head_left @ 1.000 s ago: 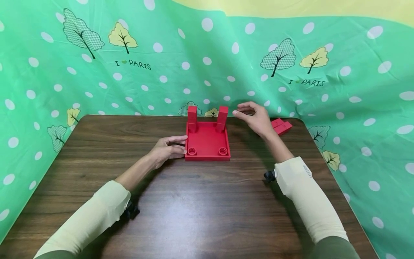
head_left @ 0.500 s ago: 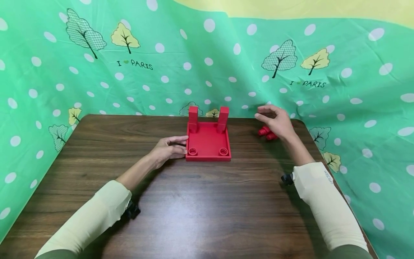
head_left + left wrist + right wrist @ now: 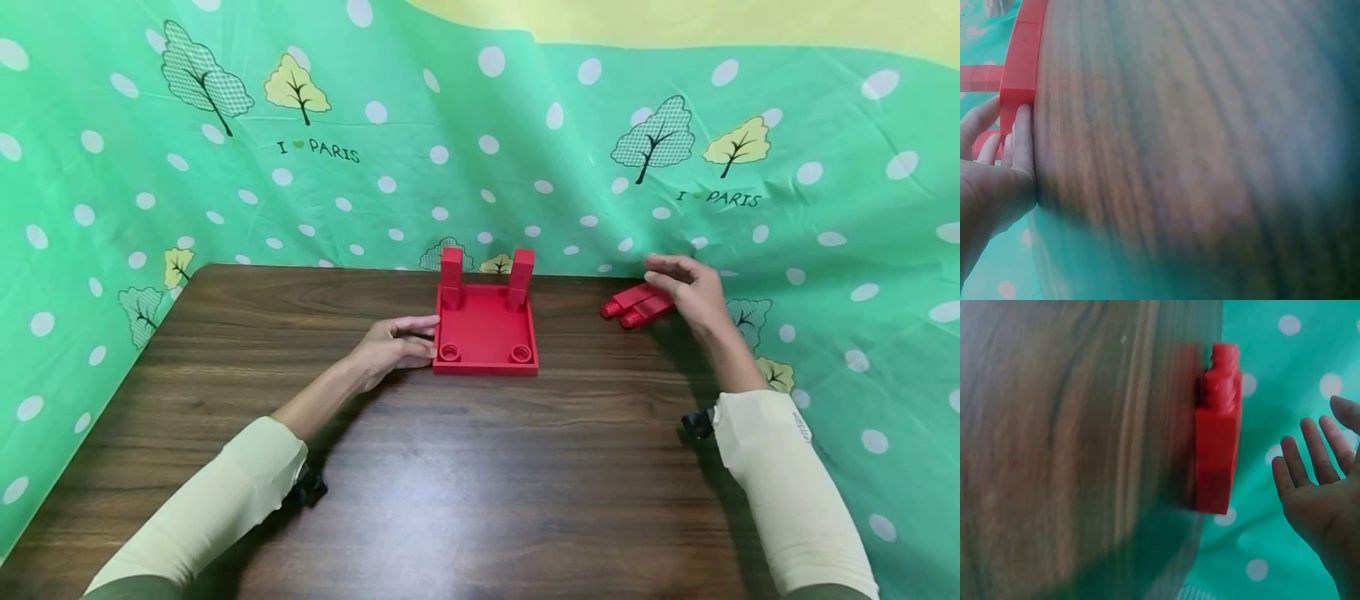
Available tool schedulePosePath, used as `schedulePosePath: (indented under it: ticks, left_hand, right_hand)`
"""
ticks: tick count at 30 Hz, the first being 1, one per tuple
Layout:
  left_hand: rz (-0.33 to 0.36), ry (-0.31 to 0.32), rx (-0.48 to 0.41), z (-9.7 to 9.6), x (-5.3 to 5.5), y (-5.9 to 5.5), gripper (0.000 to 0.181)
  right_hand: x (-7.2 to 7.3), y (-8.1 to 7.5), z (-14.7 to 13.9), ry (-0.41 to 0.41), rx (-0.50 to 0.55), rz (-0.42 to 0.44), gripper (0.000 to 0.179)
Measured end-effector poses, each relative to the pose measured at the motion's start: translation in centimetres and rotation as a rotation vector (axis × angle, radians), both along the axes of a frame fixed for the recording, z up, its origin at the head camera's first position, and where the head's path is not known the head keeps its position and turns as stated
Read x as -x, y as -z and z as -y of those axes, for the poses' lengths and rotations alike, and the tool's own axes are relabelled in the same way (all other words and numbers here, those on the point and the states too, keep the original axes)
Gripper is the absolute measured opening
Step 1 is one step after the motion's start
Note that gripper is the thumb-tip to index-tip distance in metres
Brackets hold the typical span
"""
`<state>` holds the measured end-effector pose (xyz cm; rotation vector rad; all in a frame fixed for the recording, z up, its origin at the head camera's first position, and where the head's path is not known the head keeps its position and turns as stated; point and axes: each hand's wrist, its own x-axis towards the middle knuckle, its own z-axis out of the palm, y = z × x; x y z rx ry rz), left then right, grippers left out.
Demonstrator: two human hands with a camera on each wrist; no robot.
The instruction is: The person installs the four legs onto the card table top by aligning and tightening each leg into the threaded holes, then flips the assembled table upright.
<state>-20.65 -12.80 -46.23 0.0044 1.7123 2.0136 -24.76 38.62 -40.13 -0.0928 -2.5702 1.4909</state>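
Note:
A red square tray-like piece (image 3: 483, 329) with a raised rim rests on the table. Two red square legs, a left one (image 3: 452, 279) and a right one (image 3: 521, 279), stand upright at its far corners. Round threaded sockets (image 3: 449, 353) show in both near corners. My left hand (image 3: 378, 354) touches the tray's left side with extended fingers, also seen along the red rim (image 3: 1019, 59) in the left wrist view. My right hand (image 3: 690, 292), fingers apart and holding nothing, hovers by two loose red legs (image 3: 647, 312) lying side by side, their threaded ends pointing left.
The dark wood table (image 3: 450, 475) ends close behind the tray and loose legs. A green dotted cloth (image 3: 375, 192) hangs along its back and sides. Small black cameras (image 3: 699, 425) sit at both sleeve cuffs.
My right hand has moved right, from beside the far-right upright leg, over the loose legs to their right end, uncovering their threaded ends. The left hand stays at the tray.

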Motion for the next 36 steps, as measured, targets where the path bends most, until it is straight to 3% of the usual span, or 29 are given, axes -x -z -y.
schedulePosePath:
  ticks: [8,19,28,36]
  left_hand:
    - [0.001,0.0,0.008,0.0,0.0,-0.1,0.074]
    - [-0.002,-0.003,0.009,0.0,-0.1,-0.1,0.074]
    - [0.004,-0.005,0.003,0.0,0.0,-0.1,0.074]
    - [0.008,-0.003,0.01,0.0,0.0,-0.1,0.073]
  right_hand:
    - [-0.2,1.1,-2.5,0.021,-0.06,0.022,0.042]
    - [-0.6,2.5,-4.4,0.008,-0.054,0.084,0.057]
    - [-0.4,3.2,-5.3,0.094,-0.073,0.112,0.059]
    - [-0.3,3.9,-6.2,0.094,-0.142,0.17,0.065]
